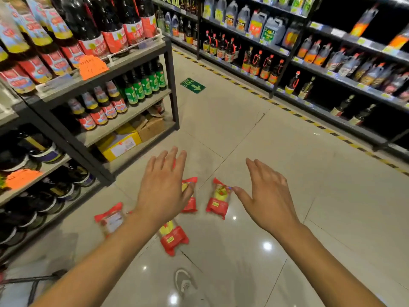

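A pale tiled floor (pixel 254 140) runs down a shop aisle between two grey racks. The left rack (pixel 171 85) carries big dark bottles (pixel 106 25) with red labels on its top shelf, and smaller bottles on the shelf below, some green-labelled (pixel 143 85) and some red-labelled. Its bottom shelf holds a yellow carton (pixel 119 145) that is closed, and a brown cardboard box (pixel 150 127) with its flaps raised; what the box contains cannot be made out. The right rack (pixel 363 86) has rows of handled jugs (pixel 256 23) on top and dark bottles on the lower shelves. A yellow-and-black striped tape (pixel 309 120) lines the floor along its foot. Both bare forearms reach forward over the floor. The left hand (pixel 163 189) is spread flat, fingers straight and apart, grasping nothing. The right hand (pixel 270 196) is likewise released, fingers straight and thumb out. The red packets (pixel 217 201) lie scattered on the floor under and between the hands: one just left of the right thumb, one partly hidden by the left hand, one left of the left wrist, and one below that wrist. Whether the right thumb tip touches the nearest packet cannot be told. A green arrow sign (pixel 193 85) is stuck to the floor farther up the aisle.
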Demonstrator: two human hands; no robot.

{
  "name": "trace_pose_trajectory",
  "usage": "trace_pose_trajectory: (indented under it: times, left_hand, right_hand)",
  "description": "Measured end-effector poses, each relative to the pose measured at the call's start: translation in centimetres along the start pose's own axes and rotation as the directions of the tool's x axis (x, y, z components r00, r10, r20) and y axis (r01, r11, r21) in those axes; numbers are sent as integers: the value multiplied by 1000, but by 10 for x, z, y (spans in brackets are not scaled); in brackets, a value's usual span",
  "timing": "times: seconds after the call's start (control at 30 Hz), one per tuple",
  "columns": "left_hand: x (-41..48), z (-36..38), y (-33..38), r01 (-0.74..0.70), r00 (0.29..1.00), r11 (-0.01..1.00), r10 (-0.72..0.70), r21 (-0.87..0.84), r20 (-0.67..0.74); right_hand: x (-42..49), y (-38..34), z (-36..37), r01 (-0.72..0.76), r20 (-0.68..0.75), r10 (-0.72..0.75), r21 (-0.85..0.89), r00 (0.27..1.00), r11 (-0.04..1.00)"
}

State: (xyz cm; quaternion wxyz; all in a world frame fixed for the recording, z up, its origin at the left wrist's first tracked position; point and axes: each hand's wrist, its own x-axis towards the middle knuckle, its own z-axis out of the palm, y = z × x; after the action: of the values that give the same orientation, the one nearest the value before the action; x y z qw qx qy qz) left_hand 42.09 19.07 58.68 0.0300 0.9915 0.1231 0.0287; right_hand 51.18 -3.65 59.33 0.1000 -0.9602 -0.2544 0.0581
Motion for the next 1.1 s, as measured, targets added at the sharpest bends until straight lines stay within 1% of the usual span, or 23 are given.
trace_pose_trajectory:
  times: [0.1, 0.2, 0.37, 0.43, 0.53, 0.6, 0.67, 0.73, 0.8, 0.9, 0.93, 0.97, 1.03, 1.1]
  left_hand:
    - [44, 35, -19, -16, 1000, 1000, 17, -23, 27]
    - [82, 81, -38, -15, 998, 998, 18, -54, 52]
    - [134, 191, -66, 47, 991, 995, -35, -90, 129]
    - [150, 254, -76, 93, 986, 991, -79, -95, 147]
    - [171, 351, -88, 94, 988, 990, -80, -107, 134]
    - [183, 431, -95, 99, 979, 990, -80, -96, 187]
    - [192, 514, -101, 119, 962, 991, -100, -59, 254]
    - [195, 595, -105, 166, 930, 985, -144, -39, 337]
    - [191, 669, -111, 238, 886, 971, -207, -24, 416]
    - [184, 762, -126, 333, 789, 943, -275, -5, 549]
    - [184, 787, -131, 364, 770, 931, -289, -19, 569]
    - [185, 811, -138, 403, 757, 914, -308, -41, 576]
    - [189, 848, -149, 531, 719, 838, -372, -120, 587]
    - [193, 876, -157, 688, 643, 687, -430, -233, 633]
  right_hand:
    - [51, -1, 32, -5, 50, 6, -19, 999, 1000]
    - [97, 4, 77, -30, 124, 31, -3, 992, 1000]
    - [168, 26, 185, -69, 260, 56, 42, 964, 997]
    - [198, 40, 250, -112, 322, 82, 76, 943, 991]
    - [232, 64, 348, -193, 387, 135, 113, 912, 975]
    - [253, 84, 420, -258, 437, 179, 127, 882, 958]
    - [270, 108, 494, -359, 510, 238, 152, 827, 921]
    - [282, 136, 565, -470, 546, 293, 217, 785, 855]
    - [288, 166, 636, -558, 571, 347, 245, 744, 793]
    - [294, 198, 712, -700, 616, 452, 242, 645, 672]
    - [295, 208, 733, -733, 612, 488, 238, 622, 637]
    - [296, 219, 754, -755, 588, 525, 246, 615, 608]
    - [297, 238, 789, -792, 550, 587, 267, 593, 550]
    - [299, 254, 817, -831, 565, 615, 294, 550, 472]
